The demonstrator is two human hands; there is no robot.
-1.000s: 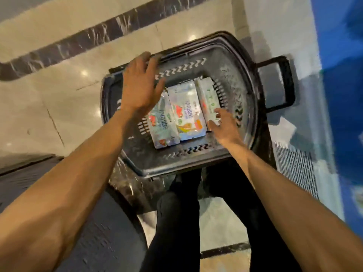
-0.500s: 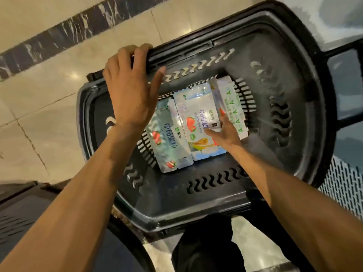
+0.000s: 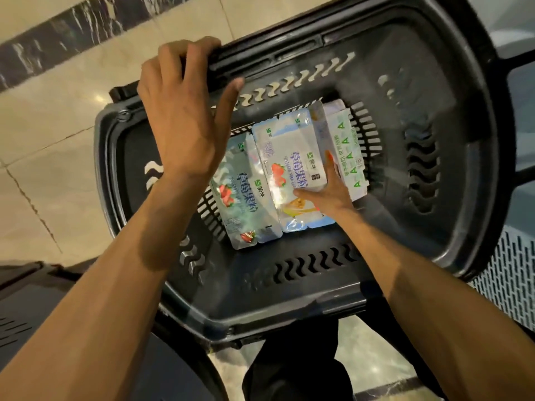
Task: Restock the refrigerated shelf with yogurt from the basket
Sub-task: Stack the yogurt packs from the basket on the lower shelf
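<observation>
A black plastic basket stands on the floor below me. Three flat yogurt multipacks lie side by side in its bottom: a strawberry pack on the left, a middle pack, and a third pack tilted on edge at the right. My left hand holds the basket's far rim, fingers hooked over it and thumb stretched inward. My right hand is down inside. Its thumb lies on top of the middle pack and its fingers reach into the gap beside the right pack, gripping the middle pack's right edge.
Beige marble floor with a dark stripe surrounds the basket. The basket's pull handle sticks out to the right. A white perforated panel is at the right edge, a dark curved object at bottom left, my black trousers below.
I have leaned closer, so the basket fills the view. My left hand settled on the far rim. My right hand shifted from the right pack to the middle pack's right edge.
</observation>
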